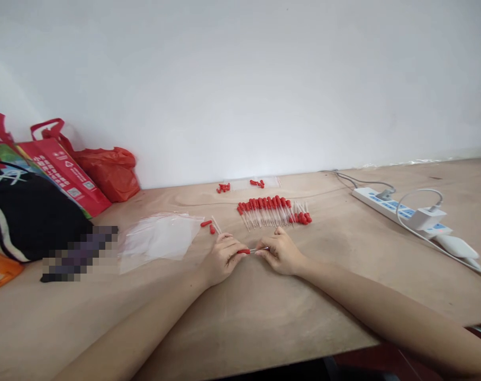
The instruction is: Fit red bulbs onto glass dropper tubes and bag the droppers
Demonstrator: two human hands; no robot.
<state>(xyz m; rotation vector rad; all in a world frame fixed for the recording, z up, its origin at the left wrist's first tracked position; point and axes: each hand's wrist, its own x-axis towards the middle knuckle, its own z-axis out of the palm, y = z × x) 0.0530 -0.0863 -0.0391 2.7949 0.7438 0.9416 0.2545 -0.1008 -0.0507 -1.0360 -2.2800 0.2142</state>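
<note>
My left hand [224,258] is closed on a red rubber dropper bulb [244,251], whose end pokes out between thumb and fingers. My right hand [280,253] pinches a thin clear dropper tube [253,250] that meets the bulb in line; how deep it sits inside cannot be seen. Just beyond my hands lies a row of droppers with red bulbs [264,206], side by side. Loose red bulbs [302,218] and bare tubes [302,206] lie at the row's right end. Near my left hand are two more tubes [216,224] and two loose bulbs [206,224].
Clear zip bags [161,238] are piled to the left. Farther left stand a black bag [34,211] and red bags [105,169]. Small bags with droppers [257,183] lie by the wall. A power strip [395,206] with plugs and cables occupies the right side.
</note>
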